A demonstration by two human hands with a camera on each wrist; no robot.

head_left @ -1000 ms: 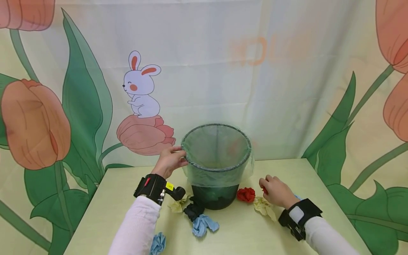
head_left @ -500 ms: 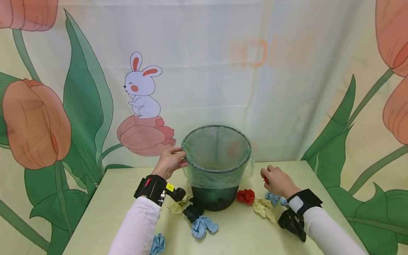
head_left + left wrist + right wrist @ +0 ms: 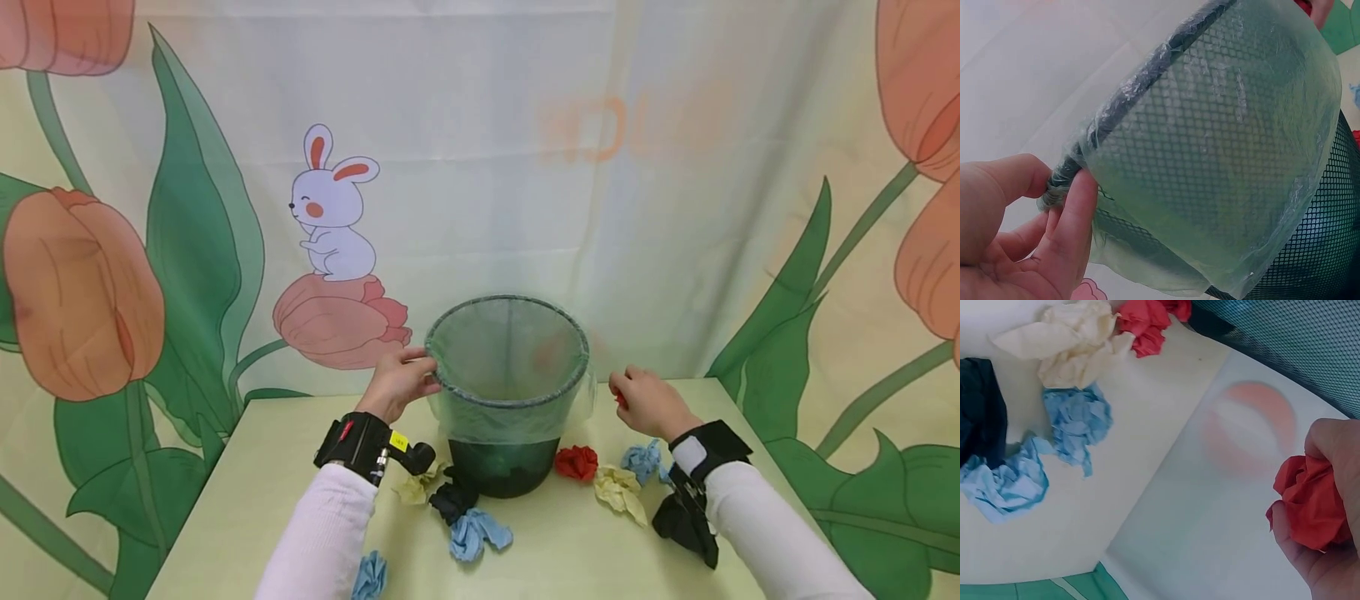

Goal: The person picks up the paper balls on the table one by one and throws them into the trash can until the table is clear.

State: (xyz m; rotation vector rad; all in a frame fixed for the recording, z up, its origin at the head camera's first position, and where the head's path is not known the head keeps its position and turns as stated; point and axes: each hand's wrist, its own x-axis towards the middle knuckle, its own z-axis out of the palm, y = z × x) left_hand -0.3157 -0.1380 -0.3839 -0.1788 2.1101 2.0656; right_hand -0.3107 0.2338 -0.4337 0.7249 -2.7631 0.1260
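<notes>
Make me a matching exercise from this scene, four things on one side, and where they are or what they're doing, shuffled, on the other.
1. Left hand
2. Right hand
3. Mesh bin
4. Green liner

A. Standing on the table
B. Gripping crumpled red paper
C. Draped over the rim
D. Pinching the rim

Pairs: 1-D, 2-B, 3-A, 4-C

Glossy plastic liner [image 3: 1222,144] over mesh bin [image 3: 498,468]; at its three o'clock, crumpled matt red paper [image 3: 1310,500]; at twelve, creased cloth [image 3: 480,167].

One bin [image 3: 498,467], two hands [image 3: 399,383] [image 3: 654,405], four blue papers [image 3: 469,536], two red papers [image 3: 576,463], two cream papers [image 3: 618,489], two black papers [image 3: 453,500] (ten altogether).
</notes>
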